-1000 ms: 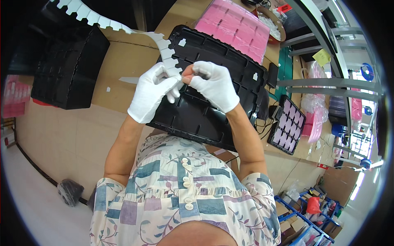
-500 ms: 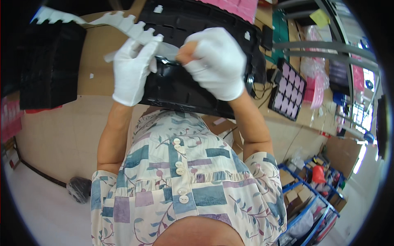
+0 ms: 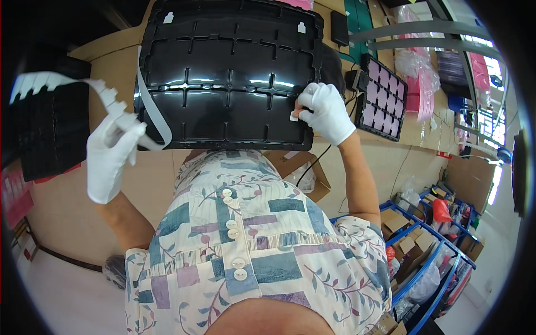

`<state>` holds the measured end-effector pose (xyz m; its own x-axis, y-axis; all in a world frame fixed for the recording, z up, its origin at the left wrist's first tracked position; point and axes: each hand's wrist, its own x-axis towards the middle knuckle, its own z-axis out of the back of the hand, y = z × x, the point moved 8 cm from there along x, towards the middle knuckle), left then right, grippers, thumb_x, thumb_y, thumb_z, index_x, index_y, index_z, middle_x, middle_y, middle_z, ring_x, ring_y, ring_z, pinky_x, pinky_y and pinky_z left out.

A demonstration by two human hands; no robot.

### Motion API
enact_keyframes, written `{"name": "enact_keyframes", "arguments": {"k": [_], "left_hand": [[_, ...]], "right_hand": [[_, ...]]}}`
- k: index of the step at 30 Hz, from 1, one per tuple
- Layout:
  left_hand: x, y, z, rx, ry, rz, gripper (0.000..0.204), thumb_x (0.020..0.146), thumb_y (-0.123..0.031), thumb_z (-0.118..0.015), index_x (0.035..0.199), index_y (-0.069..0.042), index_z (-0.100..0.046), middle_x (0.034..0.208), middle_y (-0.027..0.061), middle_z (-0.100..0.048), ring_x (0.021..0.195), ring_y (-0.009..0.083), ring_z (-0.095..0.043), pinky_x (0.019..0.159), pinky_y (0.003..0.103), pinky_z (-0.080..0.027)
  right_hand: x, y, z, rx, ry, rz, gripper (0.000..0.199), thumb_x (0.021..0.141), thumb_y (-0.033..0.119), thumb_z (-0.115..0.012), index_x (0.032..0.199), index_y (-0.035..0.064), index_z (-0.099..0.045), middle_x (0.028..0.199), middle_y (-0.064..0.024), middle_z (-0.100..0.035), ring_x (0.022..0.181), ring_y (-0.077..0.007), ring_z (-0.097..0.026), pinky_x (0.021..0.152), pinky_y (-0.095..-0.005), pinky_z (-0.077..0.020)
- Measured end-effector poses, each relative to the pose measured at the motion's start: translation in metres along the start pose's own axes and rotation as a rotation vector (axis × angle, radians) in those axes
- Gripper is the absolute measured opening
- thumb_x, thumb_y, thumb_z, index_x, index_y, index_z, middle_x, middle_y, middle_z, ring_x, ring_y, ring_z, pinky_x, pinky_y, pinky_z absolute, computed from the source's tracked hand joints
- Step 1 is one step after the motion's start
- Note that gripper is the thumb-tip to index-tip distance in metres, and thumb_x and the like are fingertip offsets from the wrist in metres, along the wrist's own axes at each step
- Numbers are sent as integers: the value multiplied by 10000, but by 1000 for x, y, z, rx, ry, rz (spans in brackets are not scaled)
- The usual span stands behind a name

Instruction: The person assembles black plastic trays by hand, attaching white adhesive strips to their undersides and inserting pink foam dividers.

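Note:
A large black plastic tray (image 3: 218,120) with moulded compartments lies in front of me. My left hand (image 3: 109,159), in a white glove, pinches a long pale strip of stickers (image 3: 111,105) with tabs along one edge, beside the tray's near left corner. One end trails away to the left; a smooth band loops over the tray's left edge. At the near right corner my gloved right hand (image 3: 329,114), a bare fingertip showing, presses a small white sticker (image 3: 293,116) to the tray. Similar white stickers sit at its far left (image 3: 168,18) and far right (image 3: 301,27).
Dark stacked trays (image 3: 53,123) stand at the left. A smaller black tray with pink pieces (image 3: 382,97) lies at the right, near a black adapter (image 3: 355,81) and cables. Farther right are grey rails (image 3: 419,30); below, a cardboard box (image 3: 321,181) and blue racks (image 3: 430,245).
My hands have moved apart: the left went left and nearer with the strip, the right came down to the tray's near right corner. More of the tray now shows.

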<state>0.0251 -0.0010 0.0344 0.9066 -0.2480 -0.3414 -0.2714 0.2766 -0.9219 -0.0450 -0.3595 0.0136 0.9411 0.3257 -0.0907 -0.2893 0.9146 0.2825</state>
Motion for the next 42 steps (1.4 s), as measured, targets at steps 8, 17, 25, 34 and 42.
{"name": "enact_keyframes", "arguments": {"k": [8,17,25,34,42], "left_hand": [[18,-9,-77,-280,157,-69,93,924,-76,-653,973,-8,-613,811,61,-652,608,89,-622,479,184,-467],[13,-25,-85,-352,233,-118,216,930,-53,-628,1117,38,-569,942,99,-660,756,156,-683,631,259,-571],[9,7,-18,-360,-249,-63,243,925,-189,-680,1087,-8,-679,904,44,-684,515,65,-533,443,191,-358],[-95,41,159,516,-1304,-175,154,925,-201,-689,909,-53,-651,710,-42,-582,628,27,-499,592,217,-431],[-71,28,143,550,-1267,-299,106,846,-82,-722,944,-62,-688,734,12,-620,618,115,-552,608,267,-457]], "right_hand": [[16,31,28,810,-304,-253,231,795,115,-752,989,20,-673,818,-62,-663,717,-148,-644,688,-270,-498],[91,116,30,861,-277,10,167,778,130,-767,829,-2,-678,744,-68,-621,628,-173,-578,583,-314,-463],[82,193,53,133,-541,653,96,710,107,-726,720,74,-636,673,-72,-563,590,-218,-526,577,-363,-430],[156,172,-38,476,38,229,60,758,90,-685,783,57,-728,756,-132,-624,686,-266,-608,645,-351,-484],[164,203,-55,-6,-131,285,109,769,199,-701,728,99,-694,755,-97,-636,726,-300,-605,660,-418,-445]]}}
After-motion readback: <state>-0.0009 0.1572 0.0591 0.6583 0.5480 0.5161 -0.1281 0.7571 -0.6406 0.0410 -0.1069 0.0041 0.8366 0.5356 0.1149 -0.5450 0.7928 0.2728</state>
